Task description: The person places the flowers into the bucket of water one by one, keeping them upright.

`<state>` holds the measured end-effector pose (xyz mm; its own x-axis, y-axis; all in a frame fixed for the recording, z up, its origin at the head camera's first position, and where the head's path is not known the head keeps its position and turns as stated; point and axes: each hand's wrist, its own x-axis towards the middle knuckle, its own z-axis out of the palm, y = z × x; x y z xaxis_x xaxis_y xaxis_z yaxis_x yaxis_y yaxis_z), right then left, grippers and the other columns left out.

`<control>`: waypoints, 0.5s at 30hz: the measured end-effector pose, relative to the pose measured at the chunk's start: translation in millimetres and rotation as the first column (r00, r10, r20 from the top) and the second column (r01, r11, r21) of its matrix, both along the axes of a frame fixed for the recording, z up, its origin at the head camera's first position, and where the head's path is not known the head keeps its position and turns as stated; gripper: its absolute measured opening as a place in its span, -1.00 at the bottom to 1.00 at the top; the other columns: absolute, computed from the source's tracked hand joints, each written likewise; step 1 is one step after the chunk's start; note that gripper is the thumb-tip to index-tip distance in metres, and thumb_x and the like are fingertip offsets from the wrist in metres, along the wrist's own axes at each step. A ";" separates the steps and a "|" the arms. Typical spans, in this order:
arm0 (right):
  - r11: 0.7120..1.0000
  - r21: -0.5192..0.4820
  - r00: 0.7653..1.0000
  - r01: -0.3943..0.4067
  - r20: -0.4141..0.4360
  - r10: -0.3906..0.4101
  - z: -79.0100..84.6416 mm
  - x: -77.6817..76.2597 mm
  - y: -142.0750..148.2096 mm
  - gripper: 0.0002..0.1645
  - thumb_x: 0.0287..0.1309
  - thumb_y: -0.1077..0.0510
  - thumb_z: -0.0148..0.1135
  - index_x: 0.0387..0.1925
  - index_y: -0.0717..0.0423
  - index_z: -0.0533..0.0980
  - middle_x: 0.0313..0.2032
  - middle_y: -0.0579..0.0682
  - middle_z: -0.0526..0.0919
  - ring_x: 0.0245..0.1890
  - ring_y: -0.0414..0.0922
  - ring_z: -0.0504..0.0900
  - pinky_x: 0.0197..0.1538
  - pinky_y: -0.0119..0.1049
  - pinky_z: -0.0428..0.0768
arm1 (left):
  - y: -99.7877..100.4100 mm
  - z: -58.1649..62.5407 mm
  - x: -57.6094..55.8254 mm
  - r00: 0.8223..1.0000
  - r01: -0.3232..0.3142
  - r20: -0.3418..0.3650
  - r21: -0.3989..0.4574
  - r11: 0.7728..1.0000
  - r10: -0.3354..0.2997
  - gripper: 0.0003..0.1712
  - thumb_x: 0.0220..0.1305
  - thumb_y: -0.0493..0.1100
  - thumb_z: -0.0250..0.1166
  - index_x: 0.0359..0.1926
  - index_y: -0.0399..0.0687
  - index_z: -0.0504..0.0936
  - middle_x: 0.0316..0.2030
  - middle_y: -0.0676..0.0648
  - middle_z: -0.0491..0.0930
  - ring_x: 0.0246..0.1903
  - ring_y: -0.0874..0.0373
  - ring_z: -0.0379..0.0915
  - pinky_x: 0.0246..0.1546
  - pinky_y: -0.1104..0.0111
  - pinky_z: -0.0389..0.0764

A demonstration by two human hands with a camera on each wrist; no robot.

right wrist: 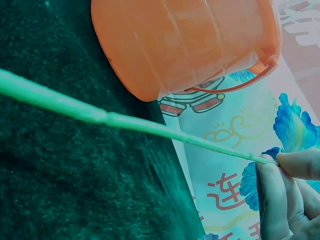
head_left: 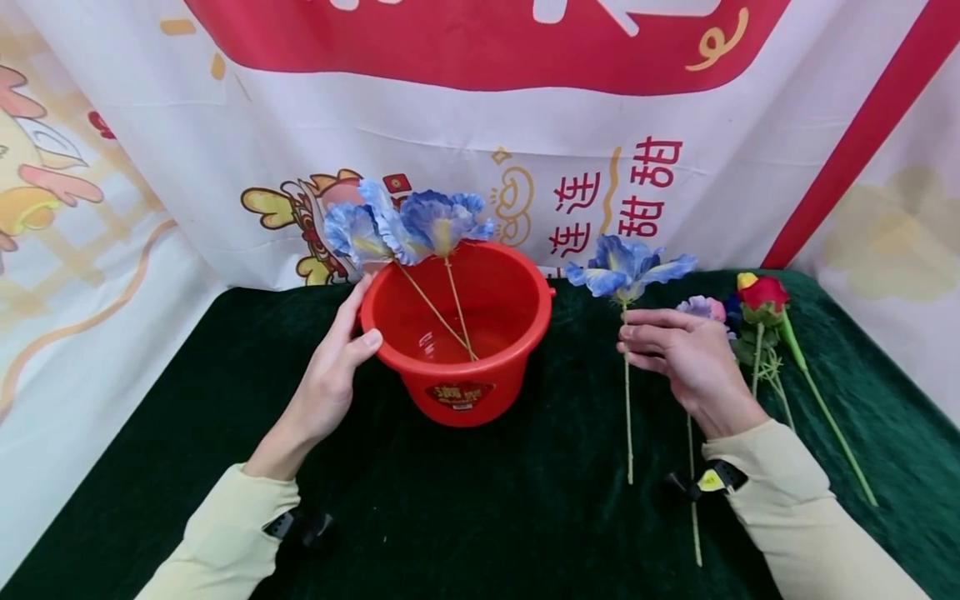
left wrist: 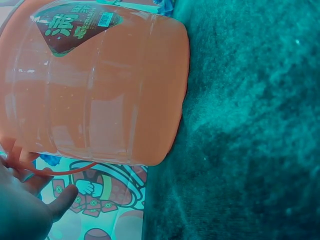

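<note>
— Cream sleeves (head_left: 795,525) nearest the camera, on the near side of the red plastic bucket (head_left: 510,383), our reference. State of the hands?

— Left hand (head_left: 330,375): at the bucket's left side, thumb and fingers spread, touching near the rim. Whether any finger hooks the bucket's handle (left wrist: 70,171), cannot tell.

— And the other?

— Right hand (head_left: 697,358): well to the right of the bucket, thumb and fingertips pinching the upper stem of a blue artificial flower (head_left: 630,268), ruffled like an iris. Flower upright, head just above the fingers, stem hanging down. Contact of the stem's lower end with the worktop (head_left: 570,517): cannot tell.

— Bucket contents?

— Two matching blue flowers (head_left: 446,221). Heads above the back-left rim, stems slanting down and meeting inside, toward the front.

— Remaining stock?

— Farther right of the bucket, beyond the pinched flower: red artificial rose (head_left: 763,296), yellow bloom (head_left: 746,281) and pinkish-purple flower (head_left: 701,307), partly overlapping. Worktop covering under the bucket: dark green, velvety. Behind the bucket: printed white-and-red backdrop (head_left: 450,117).
</note>
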<state>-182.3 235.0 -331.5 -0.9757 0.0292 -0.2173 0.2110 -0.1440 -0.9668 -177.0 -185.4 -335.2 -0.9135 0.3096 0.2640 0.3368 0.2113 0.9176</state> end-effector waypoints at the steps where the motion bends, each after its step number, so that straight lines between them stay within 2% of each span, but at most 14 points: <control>1: 1.000 -0.002 1.000 -0.001 -0.003 0.001 0.6 0.2 0.5 -0.83 0.43 0.26 0.32 -0.10 0.00 0.77 -0.28 -0.15 0.87 -0.28 -0.20 0.87 -0.13 -0.33 0.80 | -0.1 -0.2 0.2 1.000 -0.001 0.000 0.001 1.000 0.001 -0.24 0.68 -0.02 -0.11 0.73 0.32 -0.17 0.70 0.20 -0.06 0.65 0.05 -0.04 0.43 0.65 0.30; 11: 0.998 -0.062 1.000 -0.008 -0.009 0.008 7.7 1.3 3.0 -0.82 0.44 0.25 0.31 -0.13 -0.01 0.79 -0.27 -0.14 0.88 -0.28 -0.18 0.88 -0.13 -0.31 0.80 | -0.8 -1.4 0.6 1.000 -0.007 -0.003 -0.002 1.000 0.007 -0.25 0.69 0.01 -0.11 0.73 0.32 -0.16 0.70 0.21 -0.06 0.65 0.06 -0.02 0.43 0.64 0.29; 15: 0.999 -0.043 1.000 -0.004 -0.011 0.004 14.9 -0.2 2.0 -0.80 0.46 0.23 0.29 -0.16 -0.06 0.80 -0.27 -0.16 0.88 -0.27 -0.20 0.88 -0.14 -0.32 0.79 | -0.5 -1.1 0.4 1.000 -0.007 -0.001 -0.003 1.000 0.007 -0.25 0.69 0.01 -0.11 0.73 0.32 -0.17 0.70 0.20 -0.06 0.65 0.05 -0.01 0.42 0.65 0.29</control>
<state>-182.5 237.0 -316.6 -0.9781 0.0159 -0.2073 0.2009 -0.1849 -0.9620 -176.6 -185.9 -336.3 -0.9151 0.3042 0.2645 0.3367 0.2159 0.9165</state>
